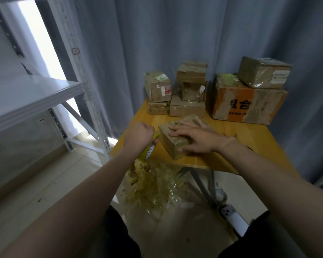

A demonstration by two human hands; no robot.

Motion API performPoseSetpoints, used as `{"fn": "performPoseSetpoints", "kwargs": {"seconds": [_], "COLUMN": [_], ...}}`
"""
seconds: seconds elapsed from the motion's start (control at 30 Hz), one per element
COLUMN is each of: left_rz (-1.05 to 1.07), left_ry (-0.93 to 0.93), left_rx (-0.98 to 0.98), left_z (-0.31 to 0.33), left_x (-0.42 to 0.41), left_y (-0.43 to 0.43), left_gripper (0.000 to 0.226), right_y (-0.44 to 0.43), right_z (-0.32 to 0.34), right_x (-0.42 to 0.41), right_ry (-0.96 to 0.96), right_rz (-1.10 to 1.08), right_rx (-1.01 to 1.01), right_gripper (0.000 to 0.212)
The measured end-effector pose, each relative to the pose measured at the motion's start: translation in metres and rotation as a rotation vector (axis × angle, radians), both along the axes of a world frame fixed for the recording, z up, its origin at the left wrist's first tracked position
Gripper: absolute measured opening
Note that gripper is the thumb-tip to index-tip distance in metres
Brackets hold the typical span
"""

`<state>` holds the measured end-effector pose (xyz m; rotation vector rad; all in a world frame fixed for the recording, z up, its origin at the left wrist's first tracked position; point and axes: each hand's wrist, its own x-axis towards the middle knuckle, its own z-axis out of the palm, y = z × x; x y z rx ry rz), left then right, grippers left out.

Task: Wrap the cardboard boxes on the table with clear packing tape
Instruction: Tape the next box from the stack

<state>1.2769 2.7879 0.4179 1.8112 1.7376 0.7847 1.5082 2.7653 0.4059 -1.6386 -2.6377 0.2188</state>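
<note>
Now taping, centre of frame: a small cardboard box (172, 148) is sitting near the front edge of the wooden table (254, 140).
The right hand (196, 138) is pressing flat on the box top, fingers straight and spread. The left hand (140, 134), just left of the box, is gripping a yellow-green tape dispenser (149, 150), fingers curled round it. Whether tape is running to the box is too blurred to tell. Other boxes (191, 90) are sitting stacked along the table's far edge, and crumpled tape scraps (157, 181) are lying on the floor below.
</note>
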Motion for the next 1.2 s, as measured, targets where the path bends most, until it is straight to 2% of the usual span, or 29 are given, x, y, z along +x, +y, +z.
{"fn": "performPoseSetpoints", "kwargs": {"seconds": [0.07, 0.17, 0.3, 0.37, 0.47, 0.57, 0.67, 0.73, 0.93, 1.0, 1.07, 1.2], "left_rz": [0.012, 0.015, 0.013, 0.010, 0.015, -0.006, -0.059, -0.075, 0.008, -0.009, -0.063, -0.092], "left_ry": [-0.002, -0.023, -0.095, -0.133, -0.181, -0.275, -0.327, -0.352, -0.383, -0.454, -0.509, -0.496], "left_rx": [0.033, 0.037, -0.011, -0.020, -0.025, -0.032, -0.018, -0.023, -0.055, -0.113, -0.167, -0.207], "left_z": [-0.002, 0.000, -0.001, -0.003, -0.006, -0.007, 0.000, 0.004, -0.009, -0.011, -0.011, -0.011], "left_x": [0.000, 0.002, 0.003, 0.003, 0.001, 0.004, 0.016, 0.021, 0.015, 0.014, 0.018, 0.030], "left_y": [-0.005, -0.012, -0.017, -0.017, -0.018, -0.017, -0.016, -0.013, 0.010, 0.026, 0.043, 0.083], "left_gripper": [0.034, 0.032, 0.026, 0.022, 0.019, 0.018, 0.015, 0.018, 0.021, 0.023, 0.024, 0.025], "right_y": [-0.012, -0.033, -0.055, -0.066, -0.085, -0.090, -0.088, -0.086, -0.065, -0.051, -0.028, 0.036], "right_z": [0.005, 0.007, 0.003, 0.006, 0.013, 0.011, 0.008, 0.006, 0.013, 0.033, 0.060, 0.105], "right_x": [0.001, -0.002, 0.007, 0.020, 0.029, 0.020, 0.002, -0.008, -0.012, -0.015, -0.022, -0.044], "right_ry": [0.084, 0.140, 0.281, 0.307, 0.291, 0.236, 0.282, 0.367, 0.636, 0.748, 0.803, 0.846], "right_rz": [-0.019, -0.064, -0.080, -0.100, -0.249, -0.475, -0.702, -0.749, -0.749, -0.706, -0.650, -0.551], "right_rx": [0.006, 0.078, 0.085, 0.070, 0.123, 0.293, 0.106, 0.038, 0.171, 0.250, 0.308, 0.377], "right_gripper": [0.044, 0.046, 0.017, 0.027, 0.028, 0.003, 0.061, 0.074, 0.064, 0.059, 0.054, 0.047]}}
